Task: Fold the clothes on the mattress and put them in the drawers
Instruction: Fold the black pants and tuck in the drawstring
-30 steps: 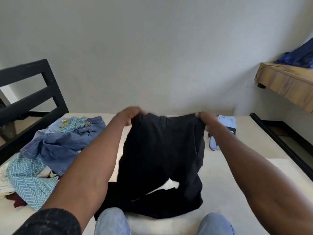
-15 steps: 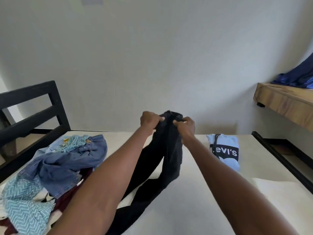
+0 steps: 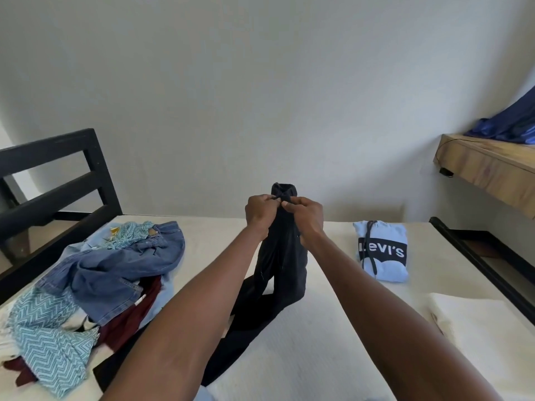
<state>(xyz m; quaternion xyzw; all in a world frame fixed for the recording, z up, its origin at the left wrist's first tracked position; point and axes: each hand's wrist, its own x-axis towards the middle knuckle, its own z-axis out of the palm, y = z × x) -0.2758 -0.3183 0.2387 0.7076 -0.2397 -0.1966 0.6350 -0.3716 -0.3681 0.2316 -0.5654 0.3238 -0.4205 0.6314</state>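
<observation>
Two hands meet at the top of the black trousers (image 3: 282,256), held up in the air over the mattress (image 3: 312,342); left hand (image 3: 259,213) and right hand (image 3: 306,217) sit side by side, nearly touching, fingers (image 3: 270,201) curled and pinching the top edge of the cloth together. Lower part of the trousers hangs down and trails on the mattress toward the person, under the left forearm, twisted a bit.

Step in hand, as I judge it: halving the trousers lengthwise, edges matched, before laying flat. To do it well: keep both pinches tight at the top corners so the layers don't slip, give a shake so the twisted legs drop straight, check the seams line up, then lower it onto the bare middle of the mattress, not onto the pile. Smooth flat, then fold the legs up in halves. Soft cloth, will sag and bunch if let go early.

Unfolded pile (image 3: 95,285) sits left on the mattress: denim, a teal zigzag piece, something maroon, overlapping. Folded light blue hoodie (image 3: 382,250) lies to the right, well apart from the hands. Drawers not clearly in view; wooden shelf (image 3: 489,166) on the right wall, dark bed frame (image 3: 55,180) at left
</observation>
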